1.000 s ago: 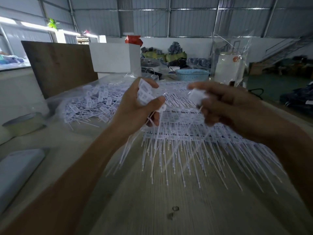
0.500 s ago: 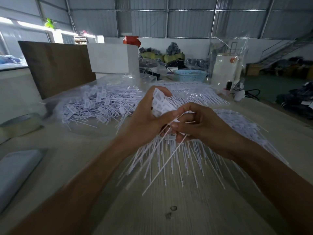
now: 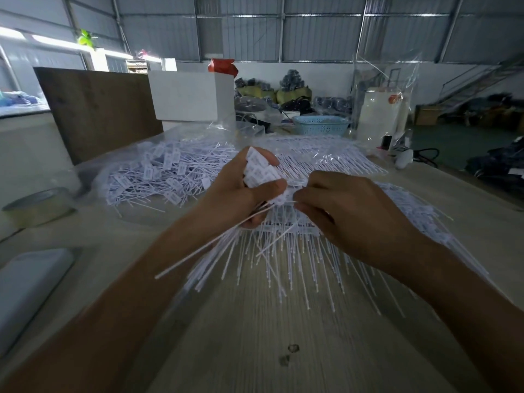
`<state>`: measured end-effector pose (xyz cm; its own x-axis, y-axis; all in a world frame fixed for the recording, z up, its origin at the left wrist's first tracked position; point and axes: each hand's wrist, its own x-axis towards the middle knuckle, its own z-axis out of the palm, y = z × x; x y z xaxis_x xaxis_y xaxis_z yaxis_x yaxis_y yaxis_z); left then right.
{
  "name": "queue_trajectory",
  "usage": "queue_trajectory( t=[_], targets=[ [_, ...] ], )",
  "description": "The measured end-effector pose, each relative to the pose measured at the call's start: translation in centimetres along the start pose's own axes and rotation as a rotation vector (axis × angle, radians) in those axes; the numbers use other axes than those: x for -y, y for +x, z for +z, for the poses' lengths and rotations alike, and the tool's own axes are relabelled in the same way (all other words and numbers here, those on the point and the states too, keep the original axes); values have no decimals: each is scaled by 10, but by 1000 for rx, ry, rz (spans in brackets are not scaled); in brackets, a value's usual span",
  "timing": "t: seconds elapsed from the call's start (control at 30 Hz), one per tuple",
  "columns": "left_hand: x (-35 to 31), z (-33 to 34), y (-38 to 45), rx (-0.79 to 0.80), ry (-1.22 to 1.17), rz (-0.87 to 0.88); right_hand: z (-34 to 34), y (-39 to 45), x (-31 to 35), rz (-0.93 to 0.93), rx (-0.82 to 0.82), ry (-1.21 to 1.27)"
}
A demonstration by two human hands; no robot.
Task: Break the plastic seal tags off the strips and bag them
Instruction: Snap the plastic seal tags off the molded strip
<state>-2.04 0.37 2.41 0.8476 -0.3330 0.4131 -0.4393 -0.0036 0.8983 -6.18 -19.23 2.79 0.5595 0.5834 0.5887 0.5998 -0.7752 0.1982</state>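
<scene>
My left hand (image 3: 238,194) grips a bundle of white seal tags (image 3: 259,171), their label heads fanned above my thumb and their thin tails hanging down to the left. Just to its right, my right hand (image 3: 348,214) pinches a tag at the edge of a strip (image 3: 286,195). Beneath both hands lie stacked strips of tags (image 3: 300,251) with their tails pointing toward me. A clear plastic bag (image 3: 158,177) holding many loose tags lies open at the left rear.
A tape roll (image 3: 37,207) and a flat pale case (image 3: 25,285) sit on the wooden table (image 3: 255,350) at the left. A brown board (image 3: 99,109), white box (image 3: 187,95), blue basket (image 3: 321,124) and bagged white container (image 3: 380,114) stand at the back.
One second ago my hands were apart, the right holding a tag up. They came together low over the strips, and my right hand now pinches a tag beside the left hand's bundle.
</scene>
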Motion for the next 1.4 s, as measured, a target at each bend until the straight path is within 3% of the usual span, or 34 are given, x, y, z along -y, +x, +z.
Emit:
queue_trajectory(
  t=[0.07,0.13,0.2,0.27,0.33,0.43,0.53,0.63,0.73,0.9,0.97,1.03,1.17,1.4],
  targets=[
    [-4,-9,-2,140,18,-28,-7,2,-9,7,-41,-75],
    [-5,-19,-4,298,-13,-66,-18,1,-31,125,-222,-57],
    [-5,-23,-3,231,-51,-45,-30,-5,-53,371,-372,219],
    [-5,-20,2,-25,-20,68,-31,-12,-60,553,-260,607],
    [-2,-12,4,-186,60,204,-25,-13,-51,513,-39,867],
    [5,9,0,-177,103,271,-13,-5,-29,365,97,1147],
    [9,31,-1,-192,112,311,5,5,-7,427,-20,1219],
    [9,42,-4,-244,-11,239,18,10,4,525,-157,1170],
    [8,47,-8,-239,-123,101,21,11,3,548,-159,1036],
    [3,39,-3,-365,-189,135,26,10,17,715,-184,1594],
    [4,32,-2,-431,-279,156,34,9,32,786,-28,1711],
    [8,27,1,-429,-379,184,41,8,47,733,197,1801],
    [19,23,9,-361,-520,171,39,9,55,695,289,1786],
    [25,21,9,-350,-327,157,46,12,53,779,268,1379]
  ],
)
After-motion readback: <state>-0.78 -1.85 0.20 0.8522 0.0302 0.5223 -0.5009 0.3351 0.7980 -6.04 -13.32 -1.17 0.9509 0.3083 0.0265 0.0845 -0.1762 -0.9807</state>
